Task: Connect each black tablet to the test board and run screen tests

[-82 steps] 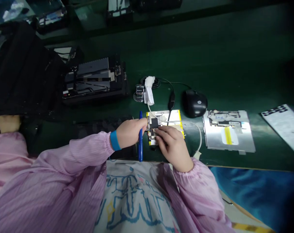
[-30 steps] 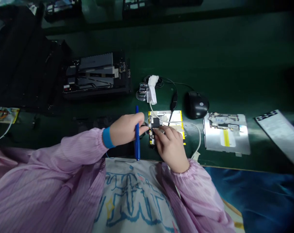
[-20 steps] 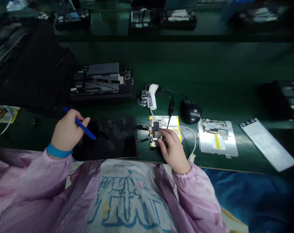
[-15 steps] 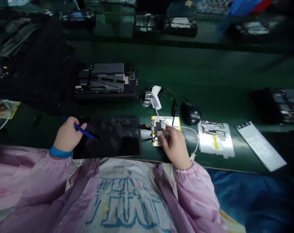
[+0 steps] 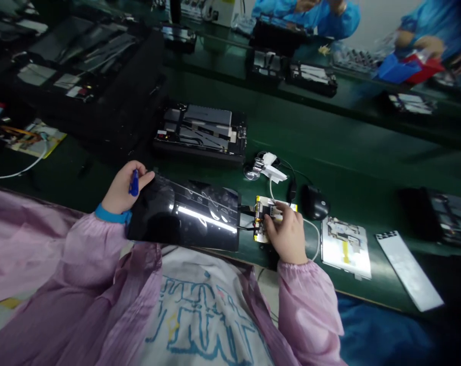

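Observation:
My left hand [image 5: 124,187] is closed around a blue pen [image 5: 133,184], with its thumb and fingers at the left edge of a glossy black display panel [image 5: 184,216]. That panel looks slightly tilted, and a bright streak of light reflects off it. Short flex cables link its right side to a small circuit board on a silver, yellow-edged pack [image 5: 259,235]. My right hand [image 5: 289,236] rests over this pack, fingers bent down onto the board; whether they pinch anything is hidden. A white cable [image 5: 317,239] loops from beneath the right hand.
A black mouse [image 5: 316,202] and a plate with a circuit board [image 5: 346,249] lie to the right, near a white strip [image 5: 409,272]. Behind the panel sits an opened device stack [image 5: 202,129]. Co-workers in blue sleeves [image 5: 339,20] are across the bench.
The view has swung, so the bench appears lower and further right. My left hand has turned with the pen at the panel's edge, and the panel now tilts and reflects light.

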`<state>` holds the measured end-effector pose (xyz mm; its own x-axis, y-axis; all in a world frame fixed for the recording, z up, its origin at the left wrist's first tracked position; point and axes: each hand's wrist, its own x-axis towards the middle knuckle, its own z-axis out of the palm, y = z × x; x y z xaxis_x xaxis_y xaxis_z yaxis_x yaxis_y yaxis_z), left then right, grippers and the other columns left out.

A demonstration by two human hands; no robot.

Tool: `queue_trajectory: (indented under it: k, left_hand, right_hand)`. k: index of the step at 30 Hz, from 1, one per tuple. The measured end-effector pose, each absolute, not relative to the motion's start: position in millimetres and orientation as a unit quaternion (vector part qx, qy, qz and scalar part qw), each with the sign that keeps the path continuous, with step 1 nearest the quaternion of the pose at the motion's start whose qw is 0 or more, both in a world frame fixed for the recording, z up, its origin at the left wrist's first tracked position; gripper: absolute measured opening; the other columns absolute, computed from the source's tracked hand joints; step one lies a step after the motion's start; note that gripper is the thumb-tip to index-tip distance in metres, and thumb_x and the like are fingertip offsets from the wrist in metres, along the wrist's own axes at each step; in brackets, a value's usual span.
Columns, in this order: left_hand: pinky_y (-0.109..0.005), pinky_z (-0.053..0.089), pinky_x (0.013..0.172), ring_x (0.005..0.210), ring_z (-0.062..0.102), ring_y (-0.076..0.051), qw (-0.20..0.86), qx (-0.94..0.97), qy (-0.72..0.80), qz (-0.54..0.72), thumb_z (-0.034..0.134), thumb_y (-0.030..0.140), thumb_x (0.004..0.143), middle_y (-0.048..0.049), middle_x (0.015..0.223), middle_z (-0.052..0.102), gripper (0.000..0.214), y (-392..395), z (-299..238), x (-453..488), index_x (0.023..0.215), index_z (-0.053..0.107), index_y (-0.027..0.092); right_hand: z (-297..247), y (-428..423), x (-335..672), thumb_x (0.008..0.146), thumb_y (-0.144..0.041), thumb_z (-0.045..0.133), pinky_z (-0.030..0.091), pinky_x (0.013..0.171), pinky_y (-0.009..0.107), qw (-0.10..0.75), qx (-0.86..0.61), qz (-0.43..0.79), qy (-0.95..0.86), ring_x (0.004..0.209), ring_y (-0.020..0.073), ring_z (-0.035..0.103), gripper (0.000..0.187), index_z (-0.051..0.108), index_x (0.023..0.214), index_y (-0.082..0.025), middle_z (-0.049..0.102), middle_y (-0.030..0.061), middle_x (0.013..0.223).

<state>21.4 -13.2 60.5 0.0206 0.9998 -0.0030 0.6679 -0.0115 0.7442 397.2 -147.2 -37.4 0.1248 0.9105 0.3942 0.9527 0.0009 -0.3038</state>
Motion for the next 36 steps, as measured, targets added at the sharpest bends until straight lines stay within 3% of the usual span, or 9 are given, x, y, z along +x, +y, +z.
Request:
queue_trajectory:
  k: [9, 17, 20, 23, 26, 28, 33, 36]
  left_hand:
    - [-0.026, 0.037, 0.067, 0.066, 0.043, -0.012, 0.385, 0.621, 0.555, 0.398, 0.059, 0.035, 0.078, 0.0028, 0.068, 0.044, 0.022, 4.5, 23.6, 26.6, 0.071, 0.046, 0.019]
    - [-0.026, 0.038, 0.068, 0.070, 0.047, -0.013, 0.465, 0.565, 0.477, 0.487, 0.062, 0.032, 0.080, 0.0013, 0.074, 0.051, 0.022, -2.0, 3.4, 21.1, 0.074, 0.045, 0.019]
    - [-0.026, 0.039, 0.069, 0.070, 0.049, -0.013, 0.484, 0.548, 0.464, 0.501, 0.062, 0.030, 0.080, 0.0012, 0.074, 0.053, 0.020, -1.8, -1.1, 21.1, 0.075, 0.046, 0.019]
    - [-0.026, 0.039, 0.068, 0.070, 0.049, -0.013, 0.492, 0.538, 0.458, 0.509, 0.062, 0.029, 0.080, 0.0012, 0.075, 0.054, 0.019, -0.7, -4.2, 21.6, 0.077, 0.047, 0.019]
    - [-0.026, 0.040, 0.068, 0.070, 0.049, -0.013, 0.492, 0.534, 0.458, 0.513, 0.063, 0.028, 0.079, 0.0010, 0.076, 0.054, 0.018, -1.0, -3.6, 22.5, 0.076, 0.047, 0.019]
    - [-0.027, 0.040, 0.070, 0.072, 0.050, -0.013, 0.486, 0.539, 0.458, 0.513, 0.063, 0.027, 0.078, 0.0008, 0.077, 0.054, 0.019, -2.2, -0.9, 23.3, 0.075, 0.046, 0.019]
    - [-0.028, 0.039, 0.073, 0.072, 0.049, -0.013, 0.471, 0.560, 0.463, 0.501, 0.063, 0.025, 0.078, 0.0009, 0.075, 0.053, 0.021, -5.0, 6.2, 25.5, 0.074, 0.043, 0.019]
    - [-0.028, 0.039, 0.074, 0.073, 0.049, -0.013, 0.474, 0.565, 0.455, 0.500, 0.064, 0.026, 0.078, 0.0012, 0.074, 0.053, 0.023, -5.8, 6.2, 26.6, 0.074, 0.042, 0.019]
  right_hand:
    - [-37.7, -145.0, 401.7, 0.088, -0.041, 0.050, 0.043, 0.077, 0.043, 0.212, -0.702, -0.045, -0.679, 0.081, 0.0276, 0.055, 0.031, 0.055, 0.105, -0.015, 0.065, 0.0134, 0.092]
    - [-41.4, -149.3, 404.6, 0.089, -0.054, 0.044, 0.043, 0.077, 0.045, 0.229, -0.719, -0.030, -0.656, 0.085, 0.0303, 0.056, 0.049, 0.058, 0.107, -0.011, 0.063, 0.0164, 0.090]
    - [-19.3, -154.3, 381.2, 0.089, -0.052, 0.048, 0.044, 0.084, 0.051, 0.272, -0.711, -0.059, -0.646, 0.099, 0.0350, 0.057, 0.051, 0.057, 0.116, -0.010, 0.063, 0.0215, 0.105]
    - [10.9, -163.5, 332.4, 0.088, -0.043, 0.055, 0.039, 0.096, 0.056, 0.300, -0.628, -0.066, -0.715, 0.119, 0.0362, 0.049, 0.047, 0.053, 0.126, -0.016, 0.054, 0.0209, 0.128]
    - [28.8, -169.2, 284.4, 0.088, -0.039, 0.057, 0.033, 0.105, 0.059, 0.209, -0.499, 0.020, -0.840, 0.136, 0.0362, 0.035, 0.037, 0.058, 0.122, -0.026, 0.048, 0.0115, 0.141]
    - [31.0, -167.0, 268.6, 0.089, -0.042, 0.055, 0.025, 0.107, 0.067, 0.158, -0.497, 0.032, -0.853, 0.139, 0.0383, 0.029, 0.034, 0.060, 0.120, -0.028, 0.047, 0.0087, 0.144]
    - [29.7, -153.4, 271.1, 0.086, -0.056, 0.053, 0.022, 0.101, 0.076, 0.211, -0.636, -0.034, -0.742, 0.141, 0.0478, 0.021, 0.071, 0.040, 0.142, -0.014, 0.038, 0.0238, 0.147]
    - [31.3, -154.6, 261.3, 0.084, -0.055, 0.057, 0.021, 0.105, 0.073, 0.184, -0.574, -0.003, -0.798, 0.141, 0.0452, 0.024, 0.069, 0.042, 0.141, -0.019, 0.040, 0.0195, 0.147]
